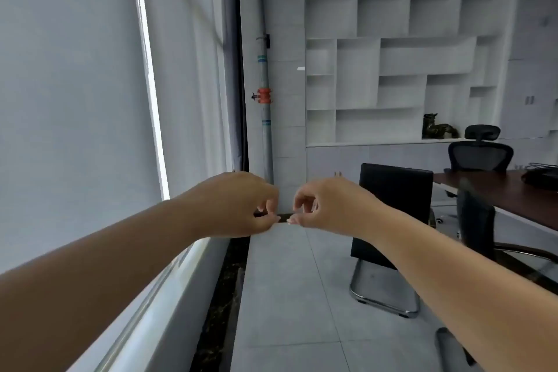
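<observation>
So, both arms are stretched out in front at chest height, mid-air, w/ the hands nearly meeting. Left hand has its fingers curled in and the thumb tip pressed to a fingertip. Right hand does the same thing mirrored, w/ its fingertips pointing back at the left one. They're just beside each other, not touching.

In the gap between them there's a short dark strip. It sits right on the line where wall meets floor, so I can't tell if it's pinched at both ends or just skirting far behind the hands. Clenched pinch either way, but nothing clearly grasped.

Rest of the room, fwiw:
- roller blind fills the left side, w/ a pale window ledge under it
- grey pipe runs up the corner w/ a red fitting partway up
- black chair on a chrome frame stands just right of the right hand, further back
- dark wooden desk at the right edge, mesh office chair behind it
- white wall shelving across the back — a dark figurine sits on its low shelf
- grey floor tiles below
</observation>
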`<control>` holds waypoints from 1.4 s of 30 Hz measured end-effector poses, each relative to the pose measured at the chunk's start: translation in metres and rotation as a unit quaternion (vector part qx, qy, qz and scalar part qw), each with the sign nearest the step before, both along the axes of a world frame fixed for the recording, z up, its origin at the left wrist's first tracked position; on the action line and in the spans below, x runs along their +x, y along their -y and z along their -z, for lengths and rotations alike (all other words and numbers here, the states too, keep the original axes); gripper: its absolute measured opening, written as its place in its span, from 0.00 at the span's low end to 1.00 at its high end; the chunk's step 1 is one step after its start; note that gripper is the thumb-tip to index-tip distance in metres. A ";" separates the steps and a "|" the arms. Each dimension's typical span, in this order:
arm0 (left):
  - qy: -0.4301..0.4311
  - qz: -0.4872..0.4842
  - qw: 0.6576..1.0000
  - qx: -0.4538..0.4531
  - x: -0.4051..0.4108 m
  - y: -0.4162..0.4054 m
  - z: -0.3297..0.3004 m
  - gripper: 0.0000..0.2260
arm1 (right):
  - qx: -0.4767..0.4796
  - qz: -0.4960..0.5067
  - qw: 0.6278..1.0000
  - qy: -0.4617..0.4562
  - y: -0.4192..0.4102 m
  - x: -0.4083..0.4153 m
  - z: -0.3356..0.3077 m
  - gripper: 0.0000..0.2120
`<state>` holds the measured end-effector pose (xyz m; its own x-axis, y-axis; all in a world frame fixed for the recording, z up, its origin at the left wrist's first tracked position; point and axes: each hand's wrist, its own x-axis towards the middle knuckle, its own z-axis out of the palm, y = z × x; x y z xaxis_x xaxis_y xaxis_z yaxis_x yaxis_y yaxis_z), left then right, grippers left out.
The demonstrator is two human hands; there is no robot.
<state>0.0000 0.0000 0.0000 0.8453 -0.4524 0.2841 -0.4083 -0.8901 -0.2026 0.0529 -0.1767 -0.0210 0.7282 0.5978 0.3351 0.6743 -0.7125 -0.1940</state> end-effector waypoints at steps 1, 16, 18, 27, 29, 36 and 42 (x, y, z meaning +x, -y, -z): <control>-0.008 -0.010 1.000 0.003 0.010 -0.002 0.000 0.09 | -0.005 0.003 1.000 -0.001 -0.003 0.009 0.002 0.12; 0.005 -0.024 0.999 -0.026 0.255 -0.026 0.007 0.07 | -0.036 -0.001 0.999 0.013 -0.019 0.252 0.005 0.13; 0.011 -0.025 0.999 -0.036 0.285 -0.032 0.011 0.07 | -0.035 -0.007 0.999 0.012 -0.023 0.285 0.007 0.13; -0.019 -0.052 0.997 -0.058 0.430 -0.090 0.027 0.08 | -0.044 -0.028 0.999 0.003 -0.081 0.438 0.022 0.11; -0.016 -0.052 0.997 -0.056 0.465 -0.106 0.029 0.08 | -0.043 -0.033 0.999 0.001 -0.098 0.472 0.026 0.11; -0.025 -0.061 0.997 -0.043 0.604 -0.192 0.027 0.08 | -0.020 -0.010 1.000 -0.008 -0.191 0.607 0.025 0.11; -0.042 -0.046 0.997 -0.036 0.714 -0.246 0.033 0.09 | -0.013 0.001 1.000 -0.027 -0.234 0.710 0.028 0.10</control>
<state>0.7141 0.2457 -0.0332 0.9045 -0.3525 0.2400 -0.3368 -0.9357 -0.1049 0.7625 0.0569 -0.0490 0.7456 0.6046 0.2801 0.6622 -0.7190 -0.2109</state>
